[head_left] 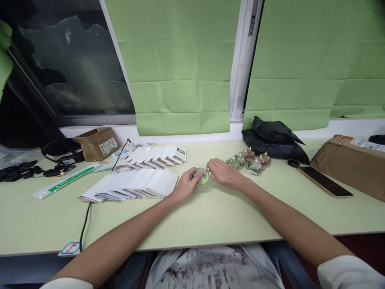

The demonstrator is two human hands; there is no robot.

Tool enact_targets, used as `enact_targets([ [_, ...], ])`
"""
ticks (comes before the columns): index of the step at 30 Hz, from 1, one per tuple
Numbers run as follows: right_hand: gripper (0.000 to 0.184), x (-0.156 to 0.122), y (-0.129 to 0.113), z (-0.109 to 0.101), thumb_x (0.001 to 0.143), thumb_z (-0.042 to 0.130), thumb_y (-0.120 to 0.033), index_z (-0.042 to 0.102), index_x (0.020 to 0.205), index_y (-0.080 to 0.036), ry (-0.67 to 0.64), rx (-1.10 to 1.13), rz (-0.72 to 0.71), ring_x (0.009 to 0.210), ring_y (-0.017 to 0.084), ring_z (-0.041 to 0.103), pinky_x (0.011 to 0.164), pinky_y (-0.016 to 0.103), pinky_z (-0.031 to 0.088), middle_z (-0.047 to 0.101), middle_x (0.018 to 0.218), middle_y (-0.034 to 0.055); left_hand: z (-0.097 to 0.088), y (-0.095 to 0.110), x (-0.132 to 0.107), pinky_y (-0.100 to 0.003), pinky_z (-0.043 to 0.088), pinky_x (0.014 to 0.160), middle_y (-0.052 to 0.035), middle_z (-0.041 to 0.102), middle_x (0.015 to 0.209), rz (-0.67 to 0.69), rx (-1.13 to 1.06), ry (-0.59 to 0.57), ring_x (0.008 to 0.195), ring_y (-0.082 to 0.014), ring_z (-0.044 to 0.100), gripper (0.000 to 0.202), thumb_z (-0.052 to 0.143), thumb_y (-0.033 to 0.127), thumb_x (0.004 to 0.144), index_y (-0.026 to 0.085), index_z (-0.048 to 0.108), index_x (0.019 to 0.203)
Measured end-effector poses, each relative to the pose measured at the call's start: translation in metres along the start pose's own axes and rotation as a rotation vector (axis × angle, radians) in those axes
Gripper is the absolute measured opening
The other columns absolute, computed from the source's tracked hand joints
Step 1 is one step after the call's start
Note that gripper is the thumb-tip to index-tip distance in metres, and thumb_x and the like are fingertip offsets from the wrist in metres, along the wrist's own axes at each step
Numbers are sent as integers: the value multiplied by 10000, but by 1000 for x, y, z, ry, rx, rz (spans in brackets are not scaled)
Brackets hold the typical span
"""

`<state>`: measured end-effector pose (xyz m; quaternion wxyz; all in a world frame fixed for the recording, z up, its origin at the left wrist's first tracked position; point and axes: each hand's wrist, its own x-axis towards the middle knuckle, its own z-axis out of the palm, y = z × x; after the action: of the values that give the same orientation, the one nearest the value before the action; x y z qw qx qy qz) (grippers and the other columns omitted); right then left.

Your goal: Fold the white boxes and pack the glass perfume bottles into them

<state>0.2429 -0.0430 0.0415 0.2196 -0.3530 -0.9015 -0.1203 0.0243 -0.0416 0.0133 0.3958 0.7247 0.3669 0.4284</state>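
Observation:
A small clear glass ball with green bits inside rests on the pale green desk between my two hands. My left hand curls round its left side with the fingers closed on it. From the right, my right hand pinches its top with the fingertips. Several more such glass balls, with red and green contents, lie grouped just right of my right hand. Two fanned rows of flat white cards or folded boxes lie directly left of my left hand.
A black plastic bag lies behind the balls. A phone and a cardboard box sit at the right. A small cardboard box, black cables and a white-green packet are at the left. Green blinds hang behind.

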Motion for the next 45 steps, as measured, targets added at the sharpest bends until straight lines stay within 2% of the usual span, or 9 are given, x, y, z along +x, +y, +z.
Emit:
enact_targets([
  [7,78,2,-5,-3,993,478,-160,514,978,-227,-18,-25,23,916,300,504,813,416,403,605,1020,109,0,1,2,-264,389,667,15,542,742,13,8,10,693,-140,465,436,535,581,989,178,581,828],
  [12,137,0,11,-18,990,426,-134,504,932,-231,-3,74,153,850,279,503,785,394,402,599,916,95,-4,2,-2,-267,368,659,22,523,731,23,33,9,693,-140,462,425,538,574,991,182,594,835],
  [18,221,-4,20,-21,1008,360,-137,510,1162,-191,-53,183,190,1032,256,560,870,370,433,623,1087,109,-8,-2,-1,-263,373,667,29,509,734,29,31,114,697,-137,467,416,559,576,987,192,563,826],
  [22,263,-6,23,-13,1085,316,-262,414,1317,-185,-75,239,311,926,236,605,791,336,430,648,1080,102,-8,-6,4,-262,379,662,25,522,742,26,18,158,689,-136,471,405,569,577,983,193,574,853],
  [25,183,-9,30,-11,1100,357,-331,450,1204,-213,-145,193,331,815,218,599,704,301,380,667,1012,69,-9,-7,6,-266,392,663,23,541,751,17,17,169,682,-137,486,395,562,579,986,195,598,903],
  [29,119,-12,34,-13,1098,407,-303,484,1073,-215,-227,65,314,837,207,614,698,283,337,680,1009,74,-8,-7,5,-269,409,665,16,562,762,15,29,181,693,-146,518,398,561,589,981,198,610,925],
  [34,78,-14,32,-14,1068,459,-237,498,1119,-194,-297,-14,331,928,221,638,738,284,345,685,1094,113,-7,-9,6,-273,431,673,4,593,774,14,53,204,716,-162,547,433,562,627,963,200,628,926],
  [39,105,-16,31,-4,1014,512,-183,515,1119,-178,-431,-55,374,936,239,641,708,288,332,691,1098,133,-6,-8,5,-270,440,685,0,623,827,33,70,194,733,-159,557,433,561,619,969,199,658,1006],
  [45,61,-17,34,5,1013,511,-209,513,1072,-194,-433,-6,360,942,228,640,717,280,340,690,1092,108,-4,-3,2,-269,433,696,0,624,839,50,85,191,745,-161,543,418,560,603,975,202,664,1031],
])
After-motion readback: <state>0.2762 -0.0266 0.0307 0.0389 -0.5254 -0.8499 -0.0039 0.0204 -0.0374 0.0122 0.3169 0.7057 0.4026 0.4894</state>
